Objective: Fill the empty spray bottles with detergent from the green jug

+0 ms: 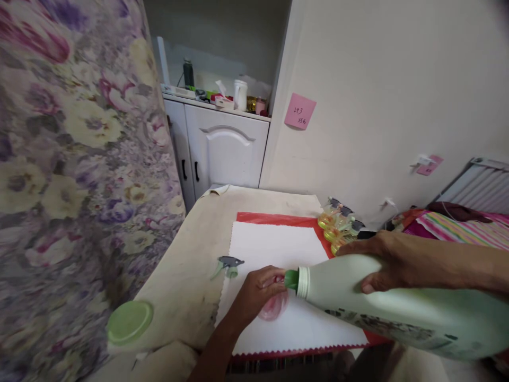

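1. You are working at a beige worktop point(186, 265) set between a floral curtain point(71, 159) on your left and a plain wall point(377, 106) on your right.
2. You are tipping a large pale-green detergent bottle point(397, 305) nearly flat, its green spout aimed left, probably so the liquid runs out at one spot.
3. A white cloth point(278, 249) is lying spread over a red sheet point(274, 218), which is seemingly shielding the worktop beneath.
4. Your right hand point(382, 260) is pressing down over the bottle's shoulder, fingers wrapped on it to steady the weight.
5. Your left hand point(260, 291) is resting on the cloth just at the spout, fingers curled around a small pink thing; I cannot tell what it is.
6. A round green cap point(130, 321) is sitting apart at the near left edge, out of the way.
7. Small yellow spray bottles point(338, 223) are clustered by the wall, beyond the cloth.
8. A loose spray trigger head point(228, 263) is lying at the cloth's left edge.
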`<action>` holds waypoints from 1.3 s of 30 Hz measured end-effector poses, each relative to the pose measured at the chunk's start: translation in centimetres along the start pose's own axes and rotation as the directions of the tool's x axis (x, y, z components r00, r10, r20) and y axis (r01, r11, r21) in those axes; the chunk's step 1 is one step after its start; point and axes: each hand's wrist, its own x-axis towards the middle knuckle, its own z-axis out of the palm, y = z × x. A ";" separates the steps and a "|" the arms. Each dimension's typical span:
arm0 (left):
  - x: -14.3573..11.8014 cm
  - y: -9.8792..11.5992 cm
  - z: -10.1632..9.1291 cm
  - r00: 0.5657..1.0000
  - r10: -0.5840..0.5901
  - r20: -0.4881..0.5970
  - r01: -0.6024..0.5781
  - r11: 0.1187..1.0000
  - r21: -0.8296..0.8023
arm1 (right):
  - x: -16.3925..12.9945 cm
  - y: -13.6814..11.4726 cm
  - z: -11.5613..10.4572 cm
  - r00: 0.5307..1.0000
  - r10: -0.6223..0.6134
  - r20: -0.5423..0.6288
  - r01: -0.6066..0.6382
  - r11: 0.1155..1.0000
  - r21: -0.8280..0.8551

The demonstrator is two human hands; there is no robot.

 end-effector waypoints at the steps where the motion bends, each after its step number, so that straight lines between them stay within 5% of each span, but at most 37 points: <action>1: 0.0 0.0 0.0 1.000 0.000 0.002 0.000 1.000 -0.006 | 0.0 0.0 0.0 1.000 0.002 0.001 -0.002 1.000 0.000; 39: 0.0 0.0 0.1 1.000 -0.003 0.010 0.003 0.999 0.037 | -0.2 -0.1 -0.1 1.000 0.006 0.002 -0.006 1.000 0.014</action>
